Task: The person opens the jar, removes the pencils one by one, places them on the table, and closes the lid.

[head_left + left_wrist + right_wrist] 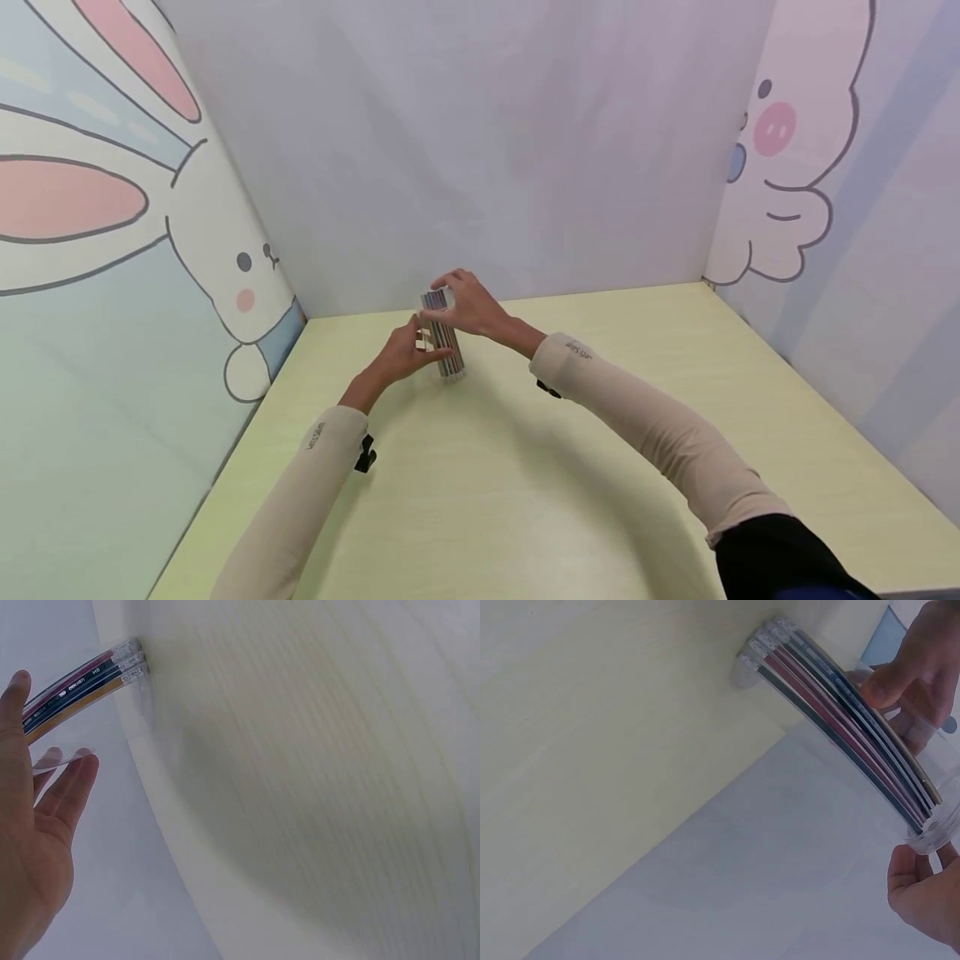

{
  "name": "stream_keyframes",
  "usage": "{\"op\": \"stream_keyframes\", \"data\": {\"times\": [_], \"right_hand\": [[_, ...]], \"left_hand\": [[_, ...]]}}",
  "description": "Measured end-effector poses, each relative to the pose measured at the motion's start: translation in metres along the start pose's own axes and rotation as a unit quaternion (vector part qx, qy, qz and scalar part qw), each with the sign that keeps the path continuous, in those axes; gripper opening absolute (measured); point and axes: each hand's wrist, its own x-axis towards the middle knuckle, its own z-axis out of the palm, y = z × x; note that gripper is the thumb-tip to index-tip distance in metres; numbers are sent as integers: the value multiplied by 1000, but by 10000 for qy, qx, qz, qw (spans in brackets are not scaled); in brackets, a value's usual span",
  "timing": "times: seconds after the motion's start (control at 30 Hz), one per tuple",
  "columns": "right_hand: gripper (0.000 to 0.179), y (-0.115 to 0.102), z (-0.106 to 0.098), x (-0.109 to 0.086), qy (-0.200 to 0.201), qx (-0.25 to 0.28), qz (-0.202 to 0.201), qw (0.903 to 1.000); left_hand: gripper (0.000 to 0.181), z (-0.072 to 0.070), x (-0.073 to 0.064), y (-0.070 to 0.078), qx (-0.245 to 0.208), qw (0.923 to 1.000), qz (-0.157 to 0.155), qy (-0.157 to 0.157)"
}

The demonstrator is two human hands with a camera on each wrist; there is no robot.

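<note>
A black sleeve (783,558) edges the foreground as the left hand (405,354) curls round a clear tube (446,336) tilted at the counter (525,467), the right hand (472,304) gripping its top, thumb and fingers apart, pencils (840,720) already inside, any capping left impossible to tell.

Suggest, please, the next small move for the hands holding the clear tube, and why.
I would probably have the right hand gently test whether the clear rim at the top turns or lifts, with the left hand steadying the clear tube: the right hand is at that end, the left grips lower down, and pencils are inside. Whether that rim is a separate lid, I cannot tell.
</note>
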Motion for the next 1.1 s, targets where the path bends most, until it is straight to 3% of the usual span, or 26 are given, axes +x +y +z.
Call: {"op": "stream_keyframes", "data": {"times": [0.17, 0.37, 0.53, 0.77, 1.1], "right_hand": [[58, -1, 1, 0, 21, -114, -160, 9998], [66, -1, 2, -2, 229, -573, -41, 9981], [56, -2, 2, -3, 71, -503, -132, 9986], [69, -3, 4, -3, 23, -666, 6, 9978], [71, -4, 3, -3, -138, -654, -22, 9978]], "left_hand": [[73, -1, -1, 1, -50, 10000, 21, 25], [76, 0, -1, 1, 35, 10000, 50, 16], [72, 2, -2, 0, 22, 10000, -46, 34], [78, 3, -4, -1, 47, 9999, -90, 32], [80, 2, -4, 1, 44, 9999, -134, 35]]}}
